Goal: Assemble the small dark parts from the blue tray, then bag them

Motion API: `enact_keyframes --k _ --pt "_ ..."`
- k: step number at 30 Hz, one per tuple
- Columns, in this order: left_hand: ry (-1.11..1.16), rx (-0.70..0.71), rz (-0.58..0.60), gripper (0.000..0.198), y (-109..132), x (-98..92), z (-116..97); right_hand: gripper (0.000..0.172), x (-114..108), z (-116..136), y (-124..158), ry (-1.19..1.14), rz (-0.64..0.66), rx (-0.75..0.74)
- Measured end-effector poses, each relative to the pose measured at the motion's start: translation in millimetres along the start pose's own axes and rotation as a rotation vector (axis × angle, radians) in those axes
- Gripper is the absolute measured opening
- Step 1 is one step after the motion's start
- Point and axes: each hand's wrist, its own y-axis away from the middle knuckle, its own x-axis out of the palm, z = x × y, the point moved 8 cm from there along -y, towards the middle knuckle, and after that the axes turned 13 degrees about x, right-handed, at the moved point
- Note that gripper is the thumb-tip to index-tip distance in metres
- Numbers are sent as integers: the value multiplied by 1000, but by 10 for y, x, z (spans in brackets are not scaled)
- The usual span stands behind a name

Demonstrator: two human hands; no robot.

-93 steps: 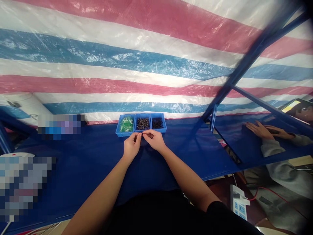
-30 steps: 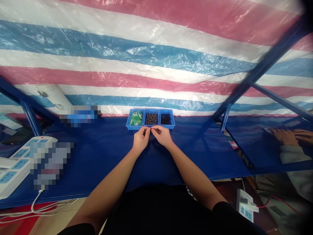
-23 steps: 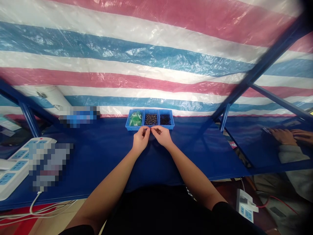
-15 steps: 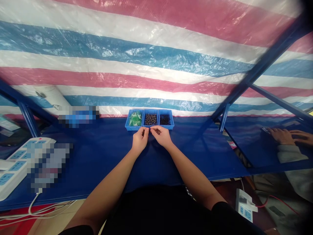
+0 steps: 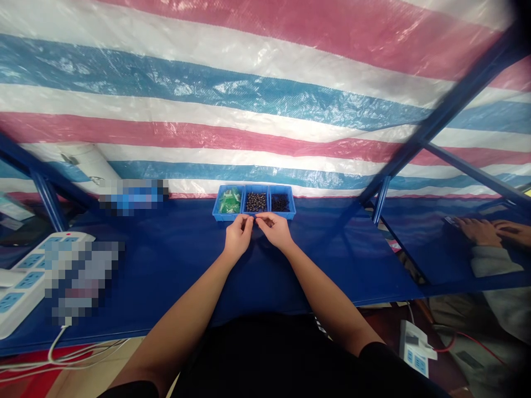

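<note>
Hanging in front of me is a striped plastic sheet (image 5: 249,72), red, white and blue, and below it is the dark blue table (image 5: 340,265) at which I work. On its left part lies a white power strip (image 5: 28,281), well apart from my hands. Near the far edge of the table stands a row of three blue bins (image 5: 226,218), side by side. My left hand (image 5: 237,236) and my right hand (image 5: 277,231) are just before this row, facing each other; whether they touch its wall, I cannot tell. In both, the fingers are curled and the thumb is near the forefinger, so any opening is small. The left bin contains green pieces (image 5: 229,202), the middle one small brass-and-dark pieces (image 5: 256,202), the right one black pieces (image 5: 281,203). Smallest is the narrow place between my fingertips: something tiny could be there, but it is hidden, so I cannot say what either hand holds. In my judgement, such a tiny thing could slip out if my pinch is too loose or uneven, and among the middle pieces it would be difficult to find. Also, my knuckles could push the row, if I reach forward carelessly.
</note>
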Motion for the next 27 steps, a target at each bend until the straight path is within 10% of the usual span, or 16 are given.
enact_keyframes --k 27 --pt "-33 36 15 27 -10 3 -16 23 -33 66 14 59 -29 -31"
